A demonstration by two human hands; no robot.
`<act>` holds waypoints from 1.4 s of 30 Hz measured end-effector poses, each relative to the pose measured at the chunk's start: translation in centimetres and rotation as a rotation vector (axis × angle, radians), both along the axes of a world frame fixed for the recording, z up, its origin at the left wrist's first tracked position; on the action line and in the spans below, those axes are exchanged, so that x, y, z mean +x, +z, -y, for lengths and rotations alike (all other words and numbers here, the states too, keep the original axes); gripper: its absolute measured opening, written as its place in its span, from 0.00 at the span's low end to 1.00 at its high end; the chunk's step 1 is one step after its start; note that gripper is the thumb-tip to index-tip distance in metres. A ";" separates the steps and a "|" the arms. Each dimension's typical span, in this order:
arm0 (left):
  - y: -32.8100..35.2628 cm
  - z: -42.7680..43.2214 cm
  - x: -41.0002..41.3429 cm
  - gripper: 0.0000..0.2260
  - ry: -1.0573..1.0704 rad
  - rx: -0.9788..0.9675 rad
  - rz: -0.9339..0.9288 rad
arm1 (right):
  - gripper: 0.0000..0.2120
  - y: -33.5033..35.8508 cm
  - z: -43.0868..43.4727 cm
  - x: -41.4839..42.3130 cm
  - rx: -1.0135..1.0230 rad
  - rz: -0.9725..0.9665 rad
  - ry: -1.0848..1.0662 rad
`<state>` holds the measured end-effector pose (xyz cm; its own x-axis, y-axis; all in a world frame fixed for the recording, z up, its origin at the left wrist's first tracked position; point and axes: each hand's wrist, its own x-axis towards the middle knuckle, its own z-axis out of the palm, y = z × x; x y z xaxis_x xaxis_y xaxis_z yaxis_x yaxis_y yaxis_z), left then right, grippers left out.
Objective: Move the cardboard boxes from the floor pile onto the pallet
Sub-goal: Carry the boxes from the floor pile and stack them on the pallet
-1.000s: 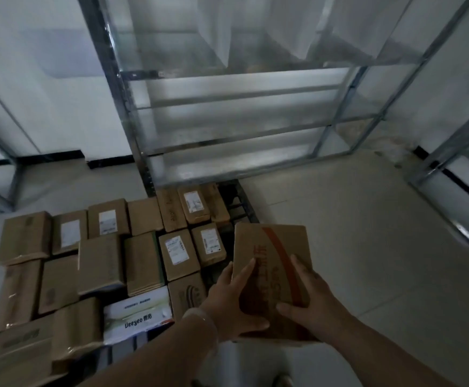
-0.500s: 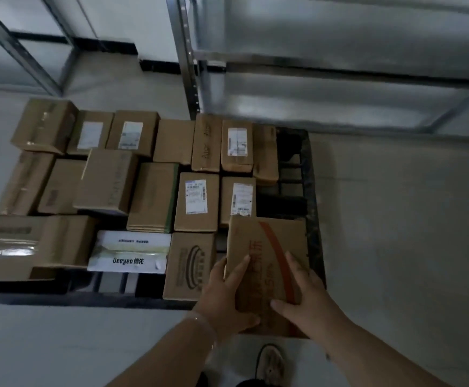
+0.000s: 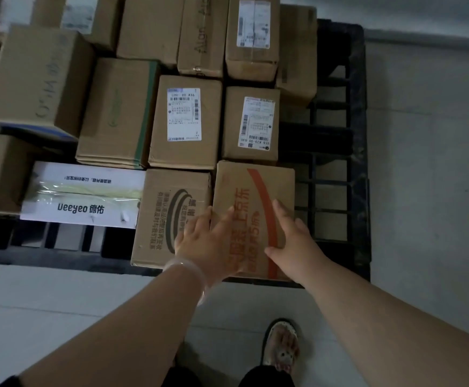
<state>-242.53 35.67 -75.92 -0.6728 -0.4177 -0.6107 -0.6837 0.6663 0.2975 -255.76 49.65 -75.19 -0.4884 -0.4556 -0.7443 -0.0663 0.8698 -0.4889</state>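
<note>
The black pallet [image 3: 336, 129] is the largest thing in view, and nearly all of it is covered by cardboard boxes packed edge to edge; only a strip of open grid along its right side is bare. At the pallet's near edge a white carton [image 3: 82, 195] lies on the left, then a box with a dark oval print [image 3: 163, 213], and just right of that the orange-striped box [image 3: 258, 196], touching its neighbour and the labelled box [image 3: 251, 124] behind it. Judging by how flat it sits, this box is being set down on the pallet, so the placing step looks all but finished.

The left hand [image 3: 205, 241] lies on the striped box's left edge, fingers spread and nearly flat, spilling onto the oval-print box. The right hand [image 3: 292, 238] presses open-palmed on the box's top near its right edge. Neither hand is curled around the box; both rest or push on it.

Next would probably be lifting both hands clear and turning to the floor pile, which is out of view here.
</note>
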 end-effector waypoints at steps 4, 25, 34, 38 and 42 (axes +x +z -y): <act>-1.5 0.4 0.9 0.51 0.012 -0.080 -0.059 | 0.48 -1.0 0.3 0.4 -0.015 0.001 0.020; 25.9 6.1 1.8 0.45 0.077 -0.284 -0.138 | 0.51 27.6 4.0 -0.9 -0.012 -0.489 0.670; 46.6 2.8 9.9 0.40 0.365 -0.399 -0.150 | 0.44 47.0 6.8 6.4 -0.258 -0.576 0.998; 52.9 -0.4 17.3 0.39 0.513 -0.504 -0.161 | 0.39 52.7 7.8 12.2 -0.351 -0.636 1.236; 58.2 -2.1 25.6 0.39 0.711 -0.551 -0.174 | 0.39 57.8 9.5 19.2 -0.461 -0.654 1.381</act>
<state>-216.95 37.75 -17.75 -0.2092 -0.9709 -0.1164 -0.9626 0.1835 0.1993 -236.61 40.13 -17.37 0.3056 -0.9156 -0.2614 -0.9369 -0.2402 -0.2540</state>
